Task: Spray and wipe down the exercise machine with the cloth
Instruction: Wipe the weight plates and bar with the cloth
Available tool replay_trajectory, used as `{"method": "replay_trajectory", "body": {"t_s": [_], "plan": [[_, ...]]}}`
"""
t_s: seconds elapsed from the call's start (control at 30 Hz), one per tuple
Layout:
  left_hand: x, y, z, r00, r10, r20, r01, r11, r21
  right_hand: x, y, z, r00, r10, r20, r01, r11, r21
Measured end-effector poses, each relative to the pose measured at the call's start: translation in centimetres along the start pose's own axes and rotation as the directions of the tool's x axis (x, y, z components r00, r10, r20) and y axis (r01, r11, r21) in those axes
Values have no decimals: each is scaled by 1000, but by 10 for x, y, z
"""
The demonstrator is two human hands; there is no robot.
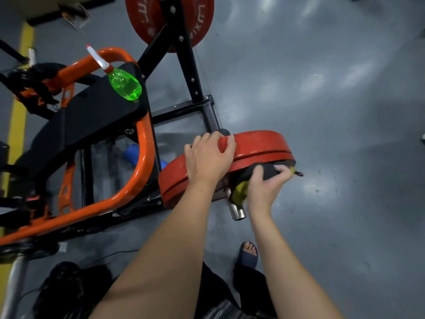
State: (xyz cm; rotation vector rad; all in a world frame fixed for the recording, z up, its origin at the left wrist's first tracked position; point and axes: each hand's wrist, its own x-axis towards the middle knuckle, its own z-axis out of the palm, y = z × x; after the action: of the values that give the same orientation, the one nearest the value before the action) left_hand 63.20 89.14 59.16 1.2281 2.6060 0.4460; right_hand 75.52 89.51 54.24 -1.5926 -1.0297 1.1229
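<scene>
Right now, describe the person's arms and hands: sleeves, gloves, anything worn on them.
Both forearms are bare to the bottom of the frame, with no sleeves showing. The left hand and right hand wear no gloves. No watch, ring or wristband is visible on either.

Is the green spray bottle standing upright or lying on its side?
On its side: the spray bottle lies flat on the black pad, nozzle pointing away, untouched by either hand.

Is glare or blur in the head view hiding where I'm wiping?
Head view: ceiling-light glare blotches the grey floor, not the red plate; right hand and cloth slightly motion-soft; wide-angle bends the orange frame; spray bottle sharp.
</scene>
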Motion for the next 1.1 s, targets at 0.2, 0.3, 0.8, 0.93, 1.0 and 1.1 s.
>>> {"method": "replay_trajectory", "body": {"t_s": [0.2,0.3,0.8,0.93,1.0,1.1], "plan": [[-5,-15,0,999,1,-39,-4,997,-79,-20,5,1,978,-76,193,75,997,12],[-5,-21,-1,999,-3,-40,-1,993,-118,13,10,-8,999,-1,53,1,1000,-15],[-5,-25,-3,1000,6,-29,-10,989,-151,6,8,-14,993,-90,78,91,996,-4],[-5,-30,-2,999,3,-42,-11,985,-171,43,13,-29,1000,-22,16,23,999,-37],[-5,-32,-3,999,0,-37,-7,983,-183,24,16,-18,998,-31,56,34,998,-58],[-5,-36,-3,999,5,-32,-11,980,-201,-25,23,5,968,-133,211,152,985,-76]]}}
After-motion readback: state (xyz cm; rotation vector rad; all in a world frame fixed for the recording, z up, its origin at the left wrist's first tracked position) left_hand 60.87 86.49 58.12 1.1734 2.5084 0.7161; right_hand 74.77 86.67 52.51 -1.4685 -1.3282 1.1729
